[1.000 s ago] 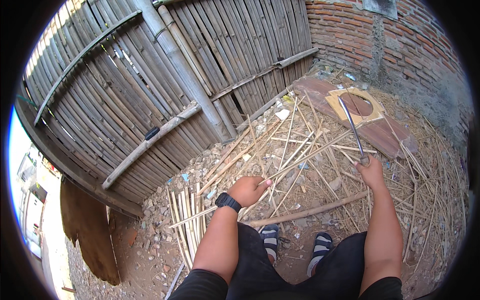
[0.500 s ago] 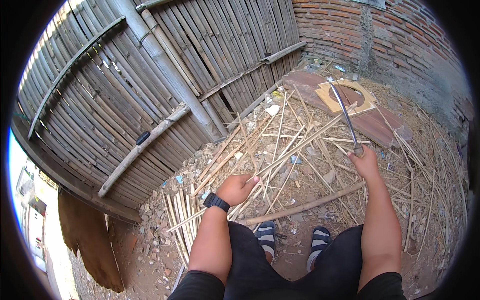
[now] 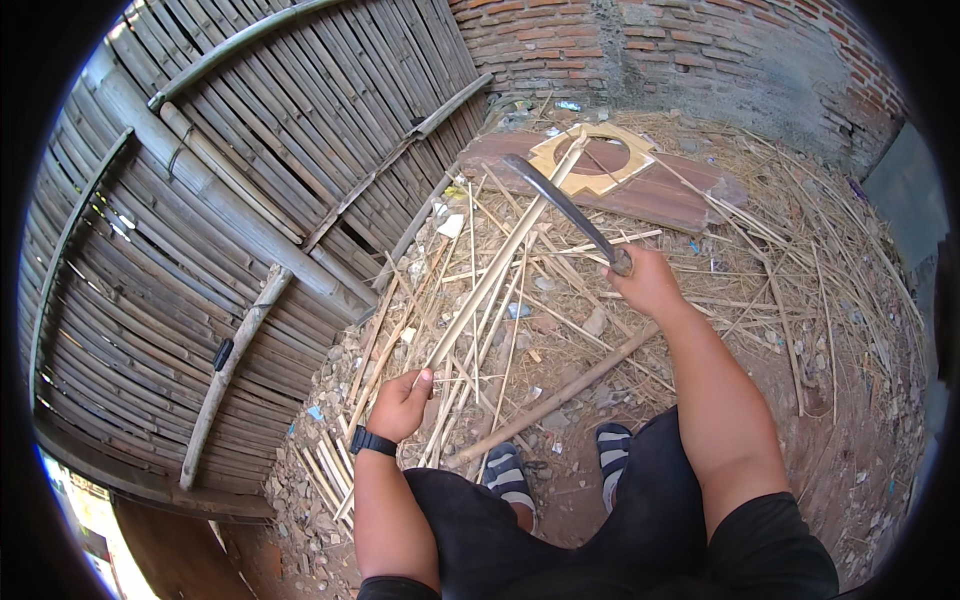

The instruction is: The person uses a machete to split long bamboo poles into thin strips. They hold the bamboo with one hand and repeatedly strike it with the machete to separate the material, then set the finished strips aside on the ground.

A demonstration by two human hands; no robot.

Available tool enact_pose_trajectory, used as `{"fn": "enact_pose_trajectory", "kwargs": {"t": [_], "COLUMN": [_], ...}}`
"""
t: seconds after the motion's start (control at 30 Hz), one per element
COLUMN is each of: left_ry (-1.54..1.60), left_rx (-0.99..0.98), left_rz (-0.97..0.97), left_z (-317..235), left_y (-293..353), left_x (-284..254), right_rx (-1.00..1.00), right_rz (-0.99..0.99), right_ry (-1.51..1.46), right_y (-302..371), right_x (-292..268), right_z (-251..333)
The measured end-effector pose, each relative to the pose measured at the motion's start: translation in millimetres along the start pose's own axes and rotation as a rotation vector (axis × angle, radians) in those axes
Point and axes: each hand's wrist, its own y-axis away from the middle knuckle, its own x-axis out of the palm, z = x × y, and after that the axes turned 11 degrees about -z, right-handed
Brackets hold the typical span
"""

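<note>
My left hand [image 3: 400, 405], with a dark watch on its wrist, is closed around the near end of a long pale split bamboo strip [image 3: 497, 268]. The strip slants up and away, and its far end lies over the wooden board with the round hole [image 3: 630, 180]. In my right hand [image 3: 645, 282] is the handle of a sickle [image 3: 570, 208] with a long, gently curved dark blade. Pointing up and to the left, the blade crosses over the strip in view; whether they touch I cannot tell.
Loose bamboo strips and straw litter the stony ground. A thicker pole [image 3: 560, 392] lies in front of my sandalled feet [image 3: 508, 473]. Under the holed board is a reddish-brown slab [image 3: 690, 207]. A bamboo fence [image 3: 330, 130] stands left, a brick wall [image 3: 540, 50] behind.
The sickle's blade has tilted left and now crosses over the bamboo strip. The strip points more steeply away from me. The surroundings have shifted leftward in view.
</note>
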Motion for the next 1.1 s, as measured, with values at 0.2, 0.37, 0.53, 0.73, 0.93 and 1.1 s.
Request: {"fn": "enact_pose_trajectory", "kwargs": {"t": [0.2,0.37,0.53,0.73,0.93,1.1], "left_ry": [0.028,-0.016,-0.111,-0.229,-0.249,-0.256], "left_rx": [0.036,0.004,-0.02,-0.001,0.005,0.017], "left_rz": [0.009,0.056,-0.04,-0.206,-0.223,-0.218], "left_z": [-22,-42,-30,-7,-1,-6], "left_y": [8,50,123,183,199,197], "left_x": [-20,-78,-101,-92,-89,-86], "right_rx": [-0.489,-0.196,-0.422,-0.326,-0.573,-0.539], "right_rz": [0.119,-0.038,0.068,0.131,0.131,0.115], "right_ry": [0.129,-0.13,-0.119,-0.064,-0.036,-0.038], "right_y": [10,9,18,19,33,31], "right_x": [-15,-29,-31,-44,-33,-36], "right_z": [38,20,34,42,58,58]}}
